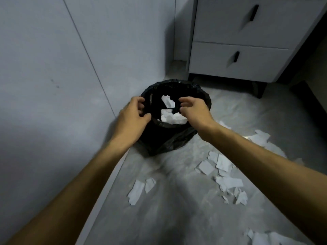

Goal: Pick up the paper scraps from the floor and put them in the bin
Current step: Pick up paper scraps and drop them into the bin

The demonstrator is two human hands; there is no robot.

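Round bin lined with a black plastic bag (177, 138) stands on the grey concrete-look floor (177, 218), tucked into the corner just beside the pale grey wall (53, 68) and in front of a white two-drawer cabinet (247, 41). Inside the bin: a heap of white torn paper (172, 117), plus one piece (167, 101) higher up near the mouth (mid-air or resting on the liner, cannot tell). Left hand (133, 115) sits at the left rim, fingers curled in, thumb tip close to the liner edge; looks like it touches or pinches the bag there, but blur hides the contact. Right hand (193, 108) is over the near-right part of the opening, fingers loosely curled and slightly apart, nothing visible between them. White paper scraps on the floor: a pair (139, 190) near the wall side, a bigger cluster (224, 175) right of centre under the right forearm, more (261, 137) further right past the wrist, and a batch (265, 238) at the bottom edge of the view. Bin's left side is tight against the wall; its back has a gap to the cabinet. Bare floor in front of the bin between the scrap groups, and to the right toward the dark cabinet leg (260, 89).
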